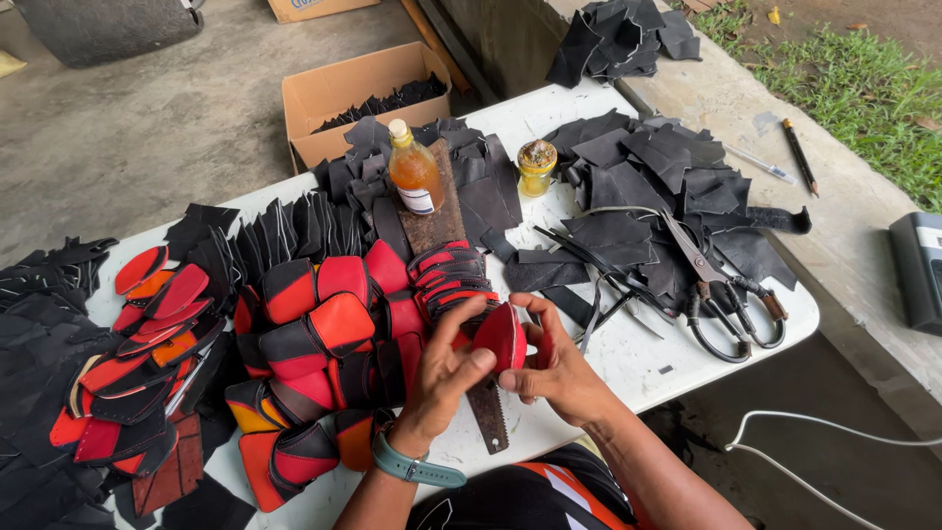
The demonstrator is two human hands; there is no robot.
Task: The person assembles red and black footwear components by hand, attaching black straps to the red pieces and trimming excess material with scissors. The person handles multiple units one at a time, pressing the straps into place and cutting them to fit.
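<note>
Left hand point(444, 376), a grey-green band at its wrist, is closed on the near face of a red, rounded leather piece point(500, 337), thumb and fingers pressed to it. Right hand point(559, 368) grips the same piece from the opposite side, fingers curled over its upper edge. The piece is held upright between both hands, just above the front edge of the white counter point(638, 368).

A toothed saw blade point(488, 412) lies on the counter directly beneath the hands. To the left sits a heap of red, orange and black stitched leather parts point(324, 344). Beyond it stands a glass bottle of amber liquid point(413, 172) on a brown board, with a small yellow jar point(537, 167) near it. Black leather offcuts point(648, 167) and dark metal scissors point(721, 294) lie to the right.
</note>
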